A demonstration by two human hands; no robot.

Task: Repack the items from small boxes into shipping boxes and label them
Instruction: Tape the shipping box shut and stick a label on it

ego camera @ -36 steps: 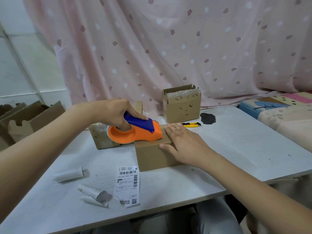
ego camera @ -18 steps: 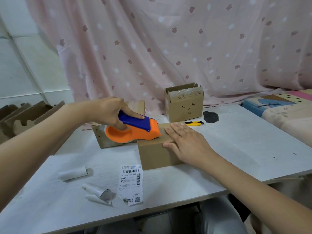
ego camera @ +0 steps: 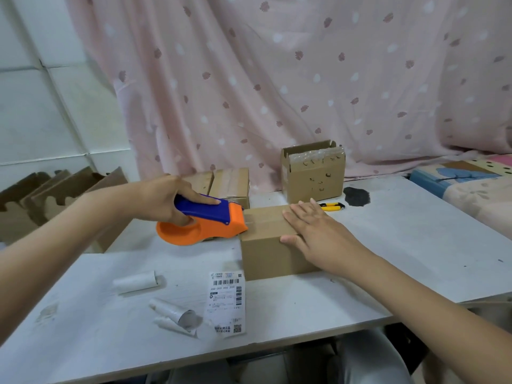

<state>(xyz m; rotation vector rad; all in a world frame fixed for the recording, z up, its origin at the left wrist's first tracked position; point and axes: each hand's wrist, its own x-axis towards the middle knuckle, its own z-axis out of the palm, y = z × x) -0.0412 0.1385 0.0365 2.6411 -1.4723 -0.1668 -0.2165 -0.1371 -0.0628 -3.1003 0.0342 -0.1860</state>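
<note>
A closed brown shipping box stands in the middle of the white table. My right hand lies flat on its top right part, fingers straight. My left hand grips the blue handle of an orange tape dispenser, whose nose touches the box's top left edge. A strip of clear tape runs along the top seam. A printed shipping label lies flat in front of the box.
An open small box with plastic wrap stands at the back, and two taped boxes sit behind the dispenser. A yellow utility knife lies near it. Curled backing papers lie front left. Flattened cartons lean at the left.
My left hand has drawn the tape dispenser leftward along the box top to its left edge, leaving tape on the seam. My right hand stays pressed on the box.
</note>
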